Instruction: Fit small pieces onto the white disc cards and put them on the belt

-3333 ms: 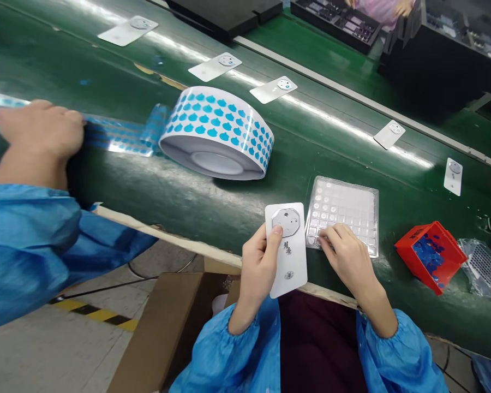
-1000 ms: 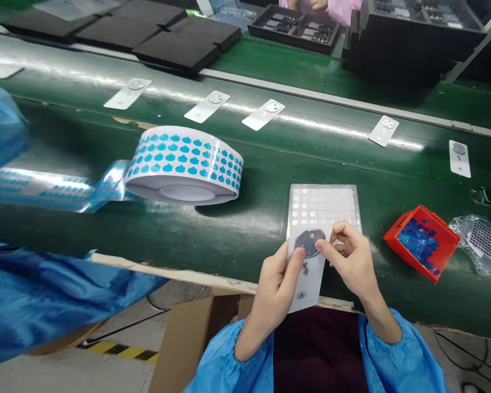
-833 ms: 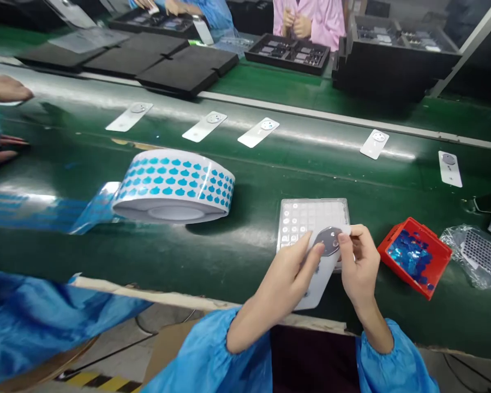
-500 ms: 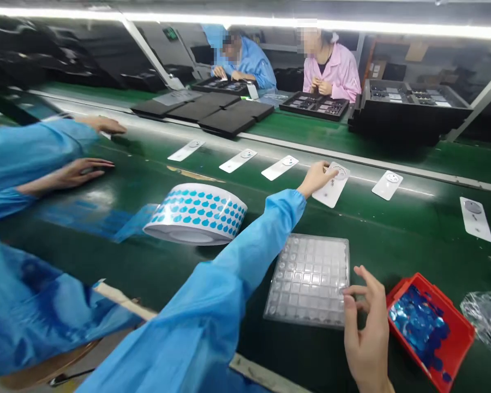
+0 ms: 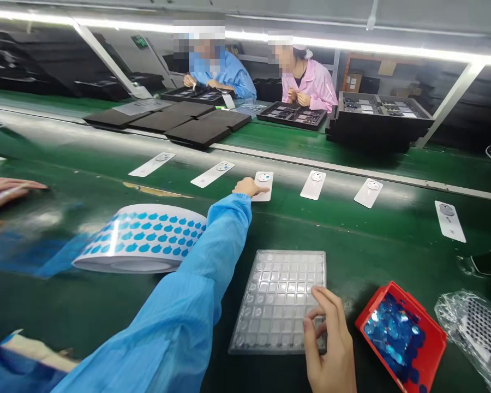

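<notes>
White cards with round discs lie in a row along the green surface. My left hand (image 5: 249, 188) reaches out to one white card (image 5: 264, 186), its fingers closed at the card's left edge. My right hand (image 5: 331, 333) hovers at the right edge of a clear plastic tray (image 5: 278, 300), thumb and fingers apart, with nothing visible between them. Left of my sleeve stands a large roll of white tape with blue stickers (image 5: 147, 234). A red bin (image 5: 431, 349) of blue round pieces sits to the right of my right hand.
Another person's hands (image 5: 8, 194) are at the far left, blurred, near blue film (image 5: 65, 254). Two people sit across the line behind black trays (image 5: 292, 115). Bubble-like clear wrap (image 5: 458, 322) lies at the right edge.
My left hand has let go of one card and moved left to the neighbouring one, which now lies less slanted. The view has shifted. My right hand keeps much the same pose.
</notes>
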`<state>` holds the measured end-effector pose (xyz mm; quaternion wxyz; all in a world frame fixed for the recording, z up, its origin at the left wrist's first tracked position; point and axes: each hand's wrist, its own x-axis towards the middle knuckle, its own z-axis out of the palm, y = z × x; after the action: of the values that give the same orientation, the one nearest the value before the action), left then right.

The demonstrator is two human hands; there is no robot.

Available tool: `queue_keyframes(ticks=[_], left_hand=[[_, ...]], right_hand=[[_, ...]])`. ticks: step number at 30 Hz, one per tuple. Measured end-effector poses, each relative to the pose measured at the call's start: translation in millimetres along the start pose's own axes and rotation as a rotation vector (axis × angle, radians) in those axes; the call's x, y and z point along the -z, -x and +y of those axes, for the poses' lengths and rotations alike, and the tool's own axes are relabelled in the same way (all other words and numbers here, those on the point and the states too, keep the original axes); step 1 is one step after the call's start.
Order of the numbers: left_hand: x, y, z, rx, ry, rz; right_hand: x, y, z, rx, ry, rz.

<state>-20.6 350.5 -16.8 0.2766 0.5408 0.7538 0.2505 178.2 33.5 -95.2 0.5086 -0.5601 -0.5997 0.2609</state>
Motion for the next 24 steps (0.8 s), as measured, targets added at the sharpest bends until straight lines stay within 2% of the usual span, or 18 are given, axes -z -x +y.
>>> queue_keyframes(ticks=[3,5,7,10,12,14,16,19,21,24], left_hand=[[9.2,14.3,2.5,-0.023,0.145,0.003],[7.5,42.1,5.4,-0.076,0.255,-0.036],[-0.3,88.7,3.6,-0.146,0.363,-0.13],[-10.4,179.2,-13.3,-0.23,0.471,-0.325],[-8.6,233.4,-30.1,-0.244,0.601,-0.495],[-1.8,270.1,-45.2,-0.212,0.699,-0.648],[4.5,288.9,-55.2,-0.161,0.765,-0.73],[6.4,297.6,-61.1,-0.042,0.854,-0.755],[4.1,299.8,-62.0,0.004,0.882,-0.712],[0.5,304.4,-63.9,-0.078,0.847,-0.567]], right_hand=[[6.6,-4.5,1.0,0.05,-0.003,-0.016],[12.3,-9.5,-2.5,0.073,-0.001,0.003],[17.1,-15.5,-10.0,0.065,-0.01,0.056],[21.2,-24.9,-24.4,-0.006,-0.098,0.16],[22.4,-29.9,-32.1,-0.066,-0.175,0.216],[23.3,-31.7,-37.5,-0.094,-0.197,0.258],[24.3,-29.7,-41.5,-0.086,-0.16,0.241],[25.8,-22.8,-47.4,-0.012,-0.069,0.098],[26.3,-18.7,-51.2,0.075,0.015,0.044],[26.5,-15.7,-55.9,0.258,0.206,0.092]])
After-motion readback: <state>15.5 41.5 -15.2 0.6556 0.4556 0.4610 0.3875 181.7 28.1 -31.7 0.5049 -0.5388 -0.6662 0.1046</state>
